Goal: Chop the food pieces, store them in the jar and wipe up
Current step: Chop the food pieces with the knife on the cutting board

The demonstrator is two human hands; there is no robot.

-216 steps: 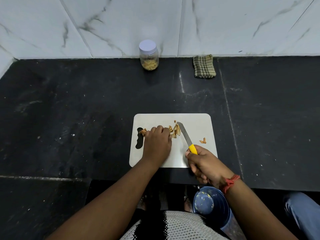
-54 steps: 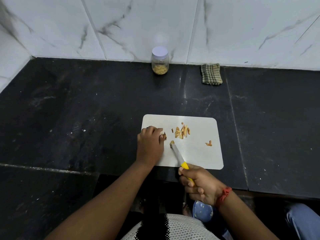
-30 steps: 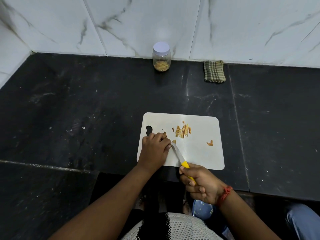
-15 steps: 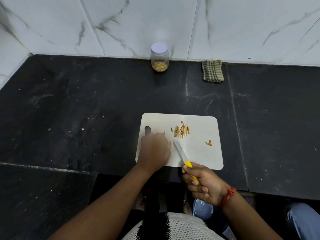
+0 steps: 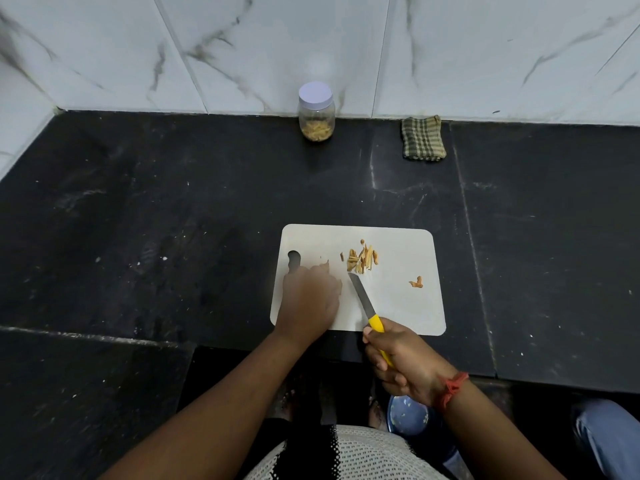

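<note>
Black stone surface point(image 5: 173, 209), scuffed. White cutting board point(image 5: 398, 306) at its near edge; lidded jar point(image 5: 316, 114) well behind the board at the wall, checked cloth point(image 5: 422, 137) right of jar.

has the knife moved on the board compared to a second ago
Yes. The knife tip has gone from beside the left hand toward the board's far edge, and is now just short of the chopped pile on the cutting board.
</note>
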